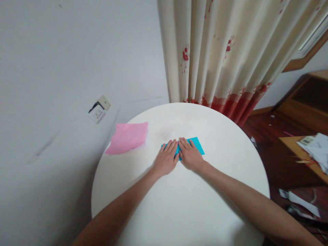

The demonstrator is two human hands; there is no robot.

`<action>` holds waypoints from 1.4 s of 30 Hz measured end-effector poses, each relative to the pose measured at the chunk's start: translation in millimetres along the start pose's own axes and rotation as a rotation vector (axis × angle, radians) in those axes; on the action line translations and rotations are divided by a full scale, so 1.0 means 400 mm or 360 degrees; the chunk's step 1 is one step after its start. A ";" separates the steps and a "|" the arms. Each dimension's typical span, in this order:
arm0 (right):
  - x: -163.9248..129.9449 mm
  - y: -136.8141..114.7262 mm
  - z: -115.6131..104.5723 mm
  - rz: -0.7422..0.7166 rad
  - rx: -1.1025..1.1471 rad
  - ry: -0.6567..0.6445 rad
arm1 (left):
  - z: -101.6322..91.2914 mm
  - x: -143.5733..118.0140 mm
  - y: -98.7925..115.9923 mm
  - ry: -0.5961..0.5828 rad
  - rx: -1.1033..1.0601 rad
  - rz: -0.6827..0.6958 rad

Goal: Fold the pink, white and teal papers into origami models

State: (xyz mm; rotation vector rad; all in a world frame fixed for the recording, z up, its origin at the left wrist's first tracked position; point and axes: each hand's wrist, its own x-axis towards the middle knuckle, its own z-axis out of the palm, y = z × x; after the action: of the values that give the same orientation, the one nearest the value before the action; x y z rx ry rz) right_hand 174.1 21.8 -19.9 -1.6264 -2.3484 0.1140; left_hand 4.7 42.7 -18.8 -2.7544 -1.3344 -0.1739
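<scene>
A bright blue rectangle of paper (198, 145) lies flat on the round white table (179, 205). My left hand (166, 159) rests palm down over its left part, fingers stretched forward. Close beside it, my right hand (190, 155) presses flat on the middle of the paper, fingers extended as well. The two hands nearly meet at the thumbs and cover much of the sheet; its right end sticks out past my right hand. Whether the paper is folded I cannot tell.
A crinkled pink sheet (129, 137) lies at the table's left edge, by the wall with a socket (97, 113). A flowered curtain (205, 51) hangs behind the table. To the right, papers (316, 150) lie on a wooden surface above a reddish floor.
</scene>
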 end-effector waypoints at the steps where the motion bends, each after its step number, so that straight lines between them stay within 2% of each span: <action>1: 0.000 0.000 0.001 -0.0006 -0.0004 -0.0010 | 0.000 0.000 0.000 0.0001 0.0004 0.0004; 13: -0.001 0.001 -0.011 0.0048 0.0015 -0.0051 | -0.012 0.004 0.006 -0.0029 -0.0019 -0.0138; 20: -0.011 0.026 -0.011 0.0275 -0.0050 -0.0006 | -0.010 0.002 0.002 0.0006 -0.0031 -0.0166; 29: -0.006 0.110 -0.012 0.0721 -0.0133 -0.0028 | 0.001 -0.002 -0.003 -0.0006 -0.0041 -0.0165; 34: 0.002 0.139 -0.019 0.0853 -0.0120 0.0142 | -0.001 -0.004 -0.002 0.0002 -0.0064 -0.0158; 36: 0.003 0.125 -0.025 0.0788 -0.0107 0.0267 | -0.001 -0.004 -0.002 0.0018 -0.0058 -0.0151; 38: 0.002 0.096 -0.029 0.0600 -0.0067 0.0318 | -0.001 -0.004 -0.002 0.0030 -0.0047 -0.0144; 42: -0.002 0.024 -0.020 0.0162 0.0039 0.0118 | -0.004 -0.004 0.000 0.0033 -0.0027 -0.0139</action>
State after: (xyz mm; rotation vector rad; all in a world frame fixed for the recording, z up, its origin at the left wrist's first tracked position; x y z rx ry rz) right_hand 185.1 23.7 -14.5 -1.7084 -2.2019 0.1009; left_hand 3.5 41.3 -17.5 -2.7018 -1.4558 -0.2196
